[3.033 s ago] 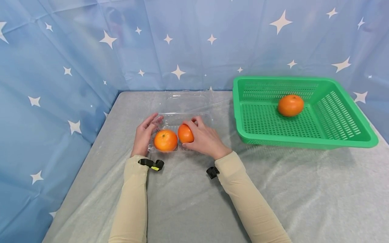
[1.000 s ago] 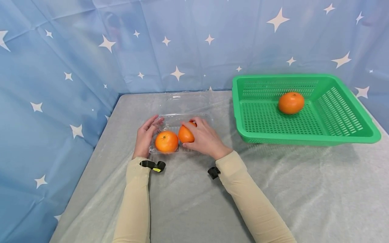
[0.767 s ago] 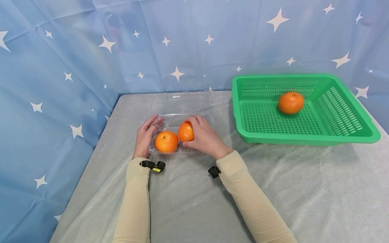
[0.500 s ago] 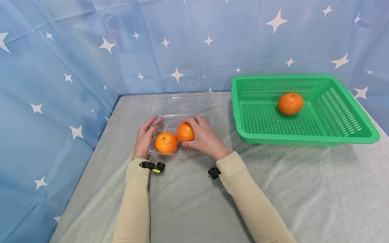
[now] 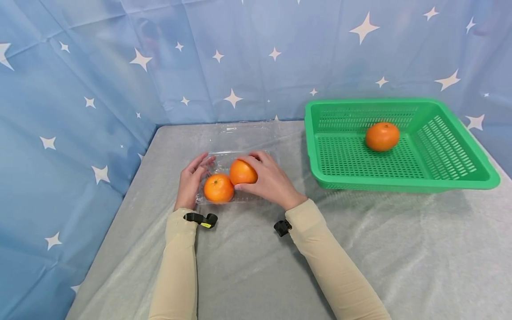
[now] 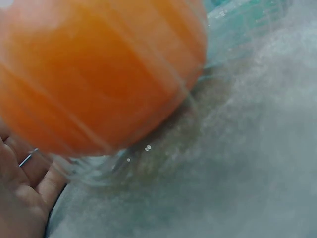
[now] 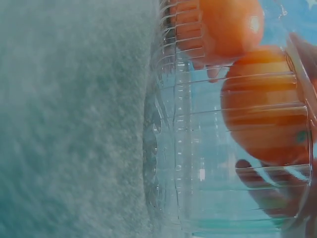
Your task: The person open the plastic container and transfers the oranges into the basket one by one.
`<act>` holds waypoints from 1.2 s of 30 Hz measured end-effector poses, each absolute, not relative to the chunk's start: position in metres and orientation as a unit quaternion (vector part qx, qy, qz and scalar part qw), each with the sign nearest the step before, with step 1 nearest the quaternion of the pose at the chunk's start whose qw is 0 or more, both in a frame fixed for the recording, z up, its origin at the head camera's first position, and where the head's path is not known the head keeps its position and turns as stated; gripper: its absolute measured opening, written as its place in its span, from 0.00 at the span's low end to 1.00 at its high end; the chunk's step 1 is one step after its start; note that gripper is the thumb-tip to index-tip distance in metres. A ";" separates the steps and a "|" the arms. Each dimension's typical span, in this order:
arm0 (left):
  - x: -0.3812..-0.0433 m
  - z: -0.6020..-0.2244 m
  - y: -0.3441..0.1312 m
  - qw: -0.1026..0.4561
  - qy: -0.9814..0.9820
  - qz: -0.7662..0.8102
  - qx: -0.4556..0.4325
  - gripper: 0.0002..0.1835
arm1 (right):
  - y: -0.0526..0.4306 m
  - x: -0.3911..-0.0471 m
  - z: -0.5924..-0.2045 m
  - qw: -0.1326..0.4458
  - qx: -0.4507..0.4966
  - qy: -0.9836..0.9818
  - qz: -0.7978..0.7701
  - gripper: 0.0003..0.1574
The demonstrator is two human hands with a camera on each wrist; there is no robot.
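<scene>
My right hand (image 5: pixel 269 178) grips a mandarin orange (image 5: pixel 242 171) over the clear plastic clamshell box (image 5: pixel 256 198), thumb on the near side and fingers on the far side. A second mandarin orange (image 5: pixel 218 188) sits in the left part of the box, right beside the held one. My left hand (image 5: pixel 191 180) rests at the box's left side, fingers extended along its wall. In the right wrist view, the held mandarin orange (image 7: pixel 262 106) shows through the ribbed clear wall. A mandarin orange (image 6: pixel 99 74) fills much of the left wrist view, with left fingers (image 6: pixel 47 186) beside it.
The clamshell's clear lid (image 5: pixel 245 135) lies folded back behind its base. To the right stands a green plastic basket (image 5: pixel 400 183) holding another mandarin orange (image 5: pixel 382 137). A grey cloth (image 5: pixel 248 266) covers the table, and a blue star-patterned curtain (image 5: pixel 256 66) hangs behind.
The right hand has turned the mandarin orange and shifted it slightly left, against the other one; its thumb has moved left too. The left hand stays at the box's side.
</scene>
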State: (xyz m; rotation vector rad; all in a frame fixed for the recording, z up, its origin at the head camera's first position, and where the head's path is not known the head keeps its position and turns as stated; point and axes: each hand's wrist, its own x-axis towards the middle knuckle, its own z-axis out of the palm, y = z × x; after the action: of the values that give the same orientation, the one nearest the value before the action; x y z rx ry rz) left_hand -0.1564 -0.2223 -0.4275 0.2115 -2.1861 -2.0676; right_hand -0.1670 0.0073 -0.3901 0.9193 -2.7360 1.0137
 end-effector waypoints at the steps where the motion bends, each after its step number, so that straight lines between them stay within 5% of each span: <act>1: -0.155 -0.424 -0.221 0.061 -0.723 -0.684 0.068 0.23 | 0.007 -0.167 -0.390 0.039 0.297 -0.893 0.335 0.43; 9: -0.153 -0.418 -0.219 0.059 -0.719 -0.690 0.060 0.24 | 0.008 -0.168 -0.390 0.014 0.281 -0.888 0.363 0.51; 28: -0.152 -0.418 -0.219 0.061 -0.716 -0.693 0.062 0.24 | 0.010 -0.168 -0.391 0.014 0.331 -0.890 0.314 0.42; 36: -0.152 -0.417 -0.219 0.059 -0.717 -0.692 0.064 0.24 | 0.009 -0.169 -0.393 0.022 0.329 -0.894 0.303 0.48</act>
State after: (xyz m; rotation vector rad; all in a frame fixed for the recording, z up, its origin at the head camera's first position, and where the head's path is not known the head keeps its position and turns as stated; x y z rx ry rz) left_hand -0.1525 -0.2186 -0.4171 0.1936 -2.1722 -2.0948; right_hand -0.1691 0.0090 -0.3928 1.0190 -2.7706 0.9393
